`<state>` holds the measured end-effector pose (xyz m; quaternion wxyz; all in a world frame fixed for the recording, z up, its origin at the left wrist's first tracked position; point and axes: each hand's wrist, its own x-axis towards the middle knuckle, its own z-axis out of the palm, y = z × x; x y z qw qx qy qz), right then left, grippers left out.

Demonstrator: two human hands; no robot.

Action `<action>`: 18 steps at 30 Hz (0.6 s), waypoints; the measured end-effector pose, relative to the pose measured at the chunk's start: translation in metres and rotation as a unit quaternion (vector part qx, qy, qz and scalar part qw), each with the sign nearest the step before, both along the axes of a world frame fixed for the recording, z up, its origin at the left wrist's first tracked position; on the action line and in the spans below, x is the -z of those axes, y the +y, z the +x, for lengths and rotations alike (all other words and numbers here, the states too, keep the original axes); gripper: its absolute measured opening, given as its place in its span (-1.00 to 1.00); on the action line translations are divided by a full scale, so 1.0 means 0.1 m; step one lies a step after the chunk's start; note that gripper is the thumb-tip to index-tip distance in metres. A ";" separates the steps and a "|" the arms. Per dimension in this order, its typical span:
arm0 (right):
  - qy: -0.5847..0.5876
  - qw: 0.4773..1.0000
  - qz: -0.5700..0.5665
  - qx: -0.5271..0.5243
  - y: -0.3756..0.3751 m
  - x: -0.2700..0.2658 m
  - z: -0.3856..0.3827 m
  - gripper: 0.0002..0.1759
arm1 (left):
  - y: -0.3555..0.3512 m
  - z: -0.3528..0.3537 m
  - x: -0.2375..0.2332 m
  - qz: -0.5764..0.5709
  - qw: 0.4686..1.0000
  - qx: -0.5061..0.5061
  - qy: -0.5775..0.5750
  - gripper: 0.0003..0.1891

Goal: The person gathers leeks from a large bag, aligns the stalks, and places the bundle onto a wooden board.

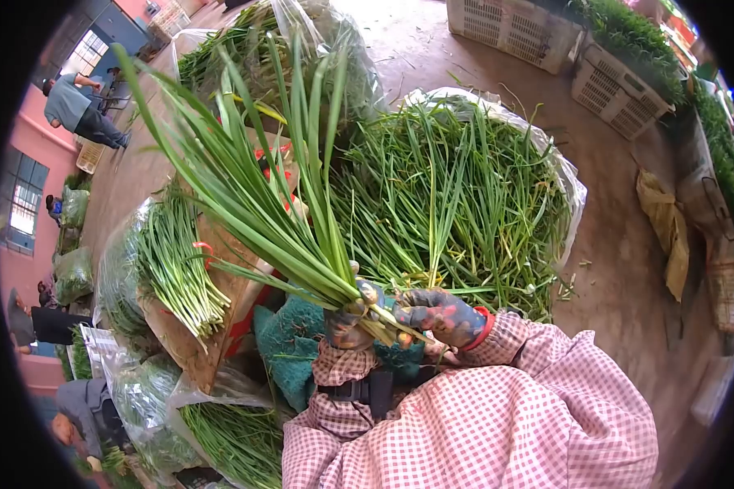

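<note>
My left hand (349,322), in a patterned glove, is wrapped round the lower stems of a bunch of Chinese chives (289,220). The long flat green leaves fan up and to the left. At the pale stem ends, my right hand (444,316), gloved the same way with a red band at the wrist, has its fingers closed; its fingertips are partly hidden. Behind the hands lies a big heap of loose chives (457,187) in a clear plastic bag. Left of the held bunch, a neat bundle of chives (183,269) with white stems rests on a wooden board (220,326).
A teal cloth (281,342) lies beside my left sleeve. Another bag of greens (326,81) stands at the back, and one (236,440) at lower left. White crates (518,33) line the upper right. A person (77,106) stands at far left; others work below.
</note>
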<state>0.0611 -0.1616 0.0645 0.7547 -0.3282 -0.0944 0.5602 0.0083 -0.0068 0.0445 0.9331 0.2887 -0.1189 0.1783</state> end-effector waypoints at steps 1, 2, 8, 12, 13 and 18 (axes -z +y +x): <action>0.000 1.000 0.000 -0.001 0.00 0.05 0.00 -0.68 | 0.00 0.00 0.03 0.012 1.000 0.000 -0.024 -0.56; 0.003 1.000 -0.004 -0.028 0.01 0.15 0.00 -0.60 | 0.01 0.01 0.05 0.024 0.998 0.001 -0.050 -0.53; 0.016 0.999 0.026 -0.022 0.03 0.03 -0.04 -0.45 | 0.12 0.07 0.22 0.047 0.986 0.047 -0.154 -0.44; -0.061 0.997 -0.034 -0.036 0.03 -0.11 0.04 -0.68 | 0.68 -0.05 1.12 -0.403 0.718 0.568 0.003 -0.43; -0.050 0.998 -0.003 -0.032 0.02 -0.11 0.05 -0.70 | 0.61 -0.08 1.02 -0.349 0.801 0.486 -0.017 -0.43; 0.068 0.980 0.157 0.103 0.12 0.26 -0.20 -0.65 | 0.31 -0.01 0.56 0.030 0.984 0.131 -0.116 -0.43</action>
